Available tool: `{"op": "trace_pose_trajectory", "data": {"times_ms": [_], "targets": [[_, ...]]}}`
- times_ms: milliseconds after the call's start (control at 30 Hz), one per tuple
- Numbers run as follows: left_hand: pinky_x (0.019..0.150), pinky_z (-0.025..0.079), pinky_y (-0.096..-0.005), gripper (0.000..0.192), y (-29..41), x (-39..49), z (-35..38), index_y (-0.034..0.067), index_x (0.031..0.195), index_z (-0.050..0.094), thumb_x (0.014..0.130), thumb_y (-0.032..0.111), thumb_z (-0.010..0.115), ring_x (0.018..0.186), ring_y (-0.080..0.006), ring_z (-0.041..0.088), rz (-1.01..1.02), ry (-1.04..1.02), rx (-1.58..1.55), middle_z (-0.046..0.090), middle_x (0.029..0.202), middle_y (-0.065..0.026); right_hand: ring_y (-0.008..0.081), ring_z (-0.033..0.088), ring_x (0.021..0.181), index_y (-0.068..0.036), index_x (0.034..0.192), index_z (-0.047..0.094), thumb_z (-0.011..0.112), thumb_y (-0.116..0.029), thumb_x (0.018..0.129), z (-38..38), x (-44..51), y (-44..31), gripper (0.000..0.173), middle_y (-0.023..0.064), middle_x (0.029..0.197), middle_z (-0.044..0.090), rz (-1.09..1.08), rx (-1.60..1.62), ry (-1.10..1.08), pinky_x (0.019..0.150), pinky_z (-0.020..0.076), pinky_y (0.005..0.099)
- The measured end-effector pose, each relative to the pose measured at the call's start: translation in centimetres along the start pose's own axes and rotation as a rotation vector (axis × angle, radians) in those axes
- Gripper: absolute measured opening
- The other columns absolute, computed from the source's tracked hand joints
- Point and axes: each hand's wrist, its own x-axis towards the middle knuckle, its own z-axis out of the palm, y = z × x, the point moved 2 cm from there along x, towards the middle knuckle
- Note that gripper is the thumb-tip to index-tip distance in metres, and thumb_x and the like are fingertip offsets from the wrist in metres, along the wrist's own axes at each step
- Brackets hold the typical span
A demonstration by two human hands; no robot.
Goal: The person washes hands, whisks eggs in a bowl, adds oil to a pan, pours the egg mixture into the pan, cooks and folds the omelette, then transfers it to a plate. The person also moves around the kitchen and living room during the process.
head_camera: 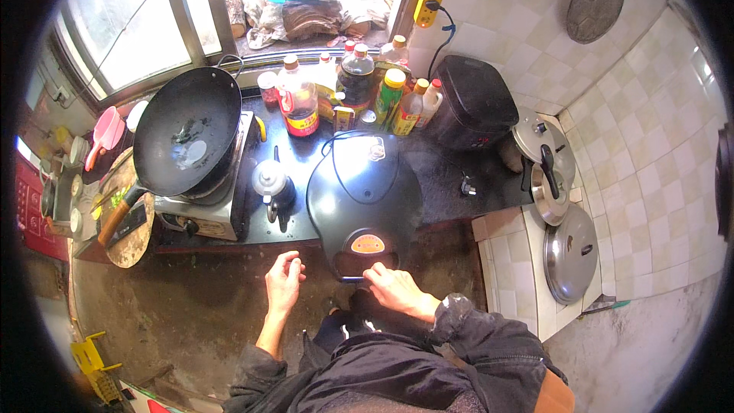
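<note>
A black electric griddle [367, 206] with a domed lid, closed, stands on the dark counter before me, its handle overhanging the front edge. My right hand [395, 288] is at the right end of that handle, fingers curled; whether it grips the handle I cannot tell. My left hand [285, 278] hangs in the air left of the handle, fingers bent and holding nothing. A lidded metal oil pot [272, 182] stands left of the griddle. Further left, a black wok [188, 132] with a wooden handle rests tilted on a gas stove [200, 215].
Sauce bottles [298, 100] line the window side of the counter. A black bin-like container [473, 100] and an unplugged power plug [468, 187] are at right, near metal pot lids [572, 255]. A round wooden cutting board [132, 238] with a knife is at left.
</note>
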Motion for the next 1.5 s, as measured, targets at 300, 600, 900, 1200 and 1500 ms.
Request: {"op": "trace_pose_trajectory", "data": {"times_ms": [300, 600, 900, 1200, 1500], "targets": [[0.063, 0.058, -0.0307, 0.039, -6.1, 0.6, 3.1, -0.003, 0.127, 0.056, 0.093, 0.016, 0.062, 0.072, -0.0177, 0.070, -0.169, -0.171, 0.010, 0.069, 0.091, -0.0127, 0.0313, 0.064, 0.072, -0.007, 0.104, 0.057, 0.063, -0.008, 0.081, 0.7, 0.4, 1.6, 0.024, 0.0124, 0.091, 0.055, -0.023, -0.081, 0.059, 0.060, 0.0521, 0.0433], [0.068, 0.059, -0.0307, 0.052, -7.3, 0.7, 7.1, -0.010, 0.134, 0.046, 0.093, 0.015, 0.065, 0.081, -0.0197, 0.066, -0.437, -0.166, -0.222, 0.063, 0.110, -0.0175, 0.0316, 0.065, 0.074, -0.007, 0.102, 0.058, 0.064, -0.009, 0.081, 0.9, -0.3, 2.7, 0.022, 0.0128, 0.089, 0.057, 0.009, -0.081, 0.046, 0.062, 0.0525, 0.0447], [0.067, 0.058, -0.0299, 0.049, -9.0, 0.2, 7.3, -0.007, 0.132, 0.049, 0.091, 0.014, 0.066, 0.083, -0.0196, 0.067, -0.475, -0.109, -0.284, 0.064, 0.110, -0.0165, 0.0318, 0.067, 0.076, -0.005, 0.084, 0.066, 0.065, -0.018, 0.087, -8.0, 3.5, 8.1, 0.013, 0.0138, 0.085, 0.066, 0.167, 0.092, 0.453, 0.066, 0.0550, 0.0401], [0.077, 0.055, -0.0309, 0.033, -8.5, -0.8, 5.3, 0.003, 0.123, 0.058, 0.090, 0.007, 0.062, 0.099, -0.0183, 0.061, -0.277, 0.419, -0.199, 0.061, 0.115, -0.0114, 0.0119, 0.064, 0.064, 0.000, 0.106, 0.064, 0.069, -0.016, 0.087, -18.4, 19.4, 26.5, 0.025, 0.0064, 0.080, 0.068, 0.379, 0.436, 0.709, 0.054, 0.0502, 0.0292], [0.078, 0.054, -0.0296, 0.032, -5.8, -2.7, 7.5, 0.003, 0.123, 0.057, 0.092, 0.002, 0.059, 0.102, -0.0177, 0.060, -0.236, 0.665, -0.308, 0.059, 0.116, -0.0113, 0.0330, 0.067, 0.098, -0.003, 0.116, 0.064, 0.078, -0.033, 0.077, -20.2, 28.6, 29.7, 0.051, 0.0165, 0.105, 0.070, 0.411, 0.571, 0.504, 0.089, 0.0517, 0.0421]]}}
